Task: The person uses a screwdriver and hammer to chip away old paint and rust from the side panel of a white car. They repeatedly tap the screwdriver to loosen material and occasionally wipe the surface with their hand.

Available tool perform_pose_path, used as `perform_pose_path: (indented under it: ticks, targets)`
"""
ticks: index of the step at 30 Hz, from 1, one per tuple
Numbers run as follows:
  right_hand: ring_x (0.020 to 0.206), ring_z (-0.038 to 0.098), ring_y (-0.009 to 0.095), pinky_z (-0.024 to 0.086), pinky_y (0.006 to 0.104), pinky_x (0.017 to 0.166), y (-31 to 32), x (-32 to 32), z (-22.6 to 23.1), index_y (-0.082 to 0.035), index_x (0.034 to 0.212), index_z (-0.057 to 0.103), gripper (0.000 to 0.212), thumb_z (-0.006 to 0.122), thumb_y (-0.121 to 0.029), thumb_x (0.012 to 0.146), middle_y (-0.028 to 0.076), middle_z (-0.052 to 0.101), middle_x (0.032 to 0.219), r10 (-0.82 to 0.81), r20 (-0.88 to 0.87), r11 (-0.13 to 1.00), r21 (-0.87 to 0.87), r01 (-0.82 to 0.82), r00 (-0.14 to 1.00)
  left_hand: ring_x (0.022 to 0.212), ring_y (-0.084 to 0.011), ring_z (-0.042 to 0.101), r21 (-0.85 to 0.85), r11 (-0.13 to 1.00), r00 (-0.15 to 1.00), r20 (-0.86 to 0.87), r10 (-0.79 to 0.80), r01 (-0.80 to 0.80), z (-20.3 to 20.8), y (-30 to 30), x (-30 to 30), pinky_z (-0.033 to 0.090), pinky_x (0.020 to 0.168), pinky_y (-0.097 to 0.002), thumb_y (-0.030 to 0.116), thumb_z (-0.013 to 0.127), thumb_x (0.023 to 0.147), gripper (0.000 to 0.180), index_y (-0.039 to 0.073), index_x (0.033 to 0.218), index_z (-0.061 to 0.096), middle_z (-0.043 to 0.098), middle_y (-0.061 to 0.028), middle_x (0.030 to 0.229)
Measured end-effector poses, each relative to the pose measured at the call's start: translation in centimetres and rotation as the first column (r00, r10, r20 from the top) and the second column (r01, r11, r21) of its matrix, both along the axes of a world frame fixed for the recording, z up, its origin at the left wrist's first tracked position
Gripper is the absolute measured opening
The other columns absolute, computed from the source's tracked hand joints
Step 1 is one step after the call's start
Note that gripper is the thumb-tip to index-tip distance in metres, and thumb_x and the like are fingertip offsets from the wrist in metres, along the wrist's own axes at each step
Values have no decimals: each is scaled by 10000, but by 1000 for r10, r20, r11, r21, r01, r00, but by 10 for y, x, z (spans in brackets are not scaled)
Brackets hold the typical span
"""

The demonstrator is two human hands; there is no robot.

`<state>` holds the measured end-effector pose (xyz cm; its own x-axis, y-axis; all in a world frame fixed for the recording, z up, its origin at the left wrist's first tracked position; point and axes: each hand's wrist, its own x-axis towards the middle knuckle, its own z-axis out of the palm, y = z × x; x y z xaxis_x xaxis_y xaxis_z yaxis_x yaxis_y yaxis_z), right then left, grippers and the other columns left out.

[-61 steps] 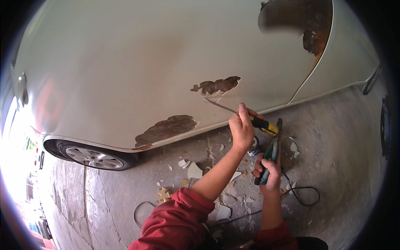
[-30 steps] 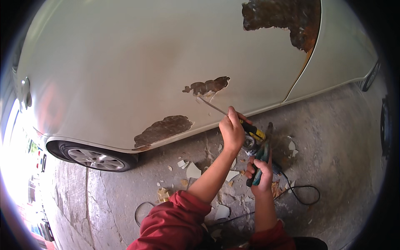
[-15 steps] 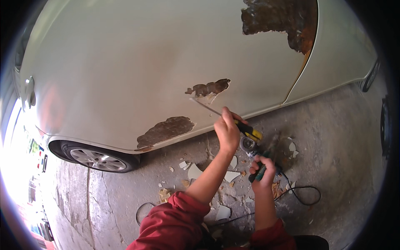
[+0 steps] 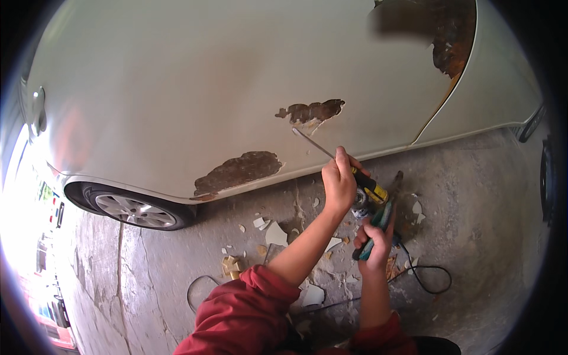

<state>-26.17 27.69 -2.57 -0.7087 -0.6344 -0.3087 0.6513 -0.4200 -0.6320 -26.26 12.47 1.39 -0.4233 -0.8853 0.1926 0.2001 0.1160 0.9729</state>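
My left hand (image 4: pixel 340 183) grips a flat-bladed screwdriver (image 4: pixel 316 146) with a black and yellow handle. Its tip meets the white car panel (image 4: pixel 195 83) at the lower edge of a brown bare patch (image 4: pixel 313 111), where the coating is chipped. Closed round the green and black handle of a hammer (image 4: pixel 378 228), my right hand (image 4: pixel 374 245) is just below and right of the screwdriver. The hammer's shaft passes close to the screwdriver's butt end; whether they touch I cannot tell.
An angle grinder (image 4: pixel 360 208) lies on the concrete floor behind my tools, with a black cable (image 4: pixel 435 291) looping right. Broken white filler pieces (image 4: pixel 276 234) are scattered below the car. More brown patches (image 4: pixel 239 171) mark the panel. A car wheel (image 4: pixel 139 211) stands at left.
My view has shifted slightly, and both hands appear a little farther right. The hammer, blurred before, now shows sharper, close to the screwdriver's handle. The screwdriver's tip remains by the same patch.
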Motion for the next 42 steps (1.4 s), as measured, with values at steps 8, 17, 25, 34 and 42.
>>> perform_pose_path:
  ticks: [8, 17, 25, 34, 42]
  targets:
    - [630, 448, 122, 410, 284, 526, 2, 7, -13, -191, 1463, 359, 658, 566, -99, 845, 47, 493, 874, 169, 16, 982, -85, -167, 985, 583, -164, 633, -54, 998, 1000, 17, 13, -12, -4, -3, 0, 528, 622, -298, 396, 263, 1110, 676, -23, 702, 601, 671, -116, 620]
    - [648, 455, 122, 408, 297, 543, 4, 8, -7, -189, 1370, 397, 560, 598, -150, 849, 33, 506, 889, 120, -10, 992, 35, -120, 993, 582, -164, 630, 3, 1000, 1000, -1, 22, -22, -1, -4, -4, 526, 627, -296, 386, 260, 1107, 678, -27, 691, 600, 670, -119, 615]
    - [647, 470, 123, 405, 288, 541, 1, 2, -17, -75, 911, 547, 106, 604, -145, 854, 35, 530, 840, -243, 256, 970, 84, 229, 936, 587, -183, 644, -38, 999, 999, 34, 13, -12, 0, -5, 0, 534, 624, -305, 395, 260, 1102, 665, -29, 707, 588, 678, -138, 629]
    - [652, 464, 119, 406, 276, 544, 0, 12, -17, -178, 1392, 398, 566, 565, -59, 865, 57, 530, 931, -88, -36, 994, -73, 85, 995, 588, -198, 654, -31, 997, 994, -80, 74, -77, 4, -13, 7, 540, 615, -304, 424, 286, 1104, 667, -32, 717, 583, 661, -138, 621]
    - [627, 446, 143, 365, 339, 569, -3, -9, -56, -131, 1016, 557, 242, 647, -278, 846, 5, 474, 728, -149, 132, 978, 163, 127, 980, 643, -296, 662, -93, 995, 968, 243, 68, -46, -28, -3, 17, 520, 697, -396, 404, 360, 1092, 605, 9, 740, 654, 672, -114, 644]
